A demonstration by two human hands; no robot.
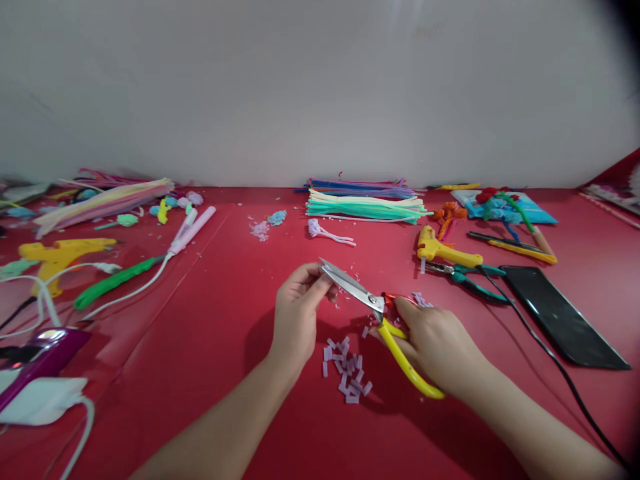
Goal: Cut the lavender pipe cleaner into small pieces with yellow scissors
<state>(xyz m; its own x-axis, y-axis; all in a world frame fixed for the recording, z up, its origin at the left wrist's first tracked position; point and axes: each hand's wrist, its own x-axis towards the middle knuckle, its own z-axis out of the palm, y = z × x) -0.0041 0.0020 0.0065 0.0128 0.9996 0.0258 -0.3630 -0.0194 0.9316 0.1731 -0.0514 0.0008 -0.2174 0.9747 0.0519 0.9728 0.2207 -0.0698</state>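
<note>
Scissors (pixel 350 285) with one yellow and one red handle are gripped in my right hand (pixel 437 343), their blades pointing up and left. My left hand (pixel 300 307) is pinched closed at the blade tips; what sits between its fingers is too small or hidden to make out. Below the scissors lies a loose pile of short lilac pieces (pixel 347 367). More lilac bits (pixel 421 300) show just beyond my right hand. Farther back rests a lilac fuzzy bundle with thin pale stems (pixel 320 230).
Bundled pipe cleaners (pixel 365 207) lie along the wall. At right are a yellow glue gun (pixel 445 250), green-handled pliers (pixel 475 280) and a black phone-like slab (pixel 560 317). A pink hair-straightener-like tool (pixel 193 230), another yellow glue gun (pixel 60 257) and cables occupy the left.
</note>
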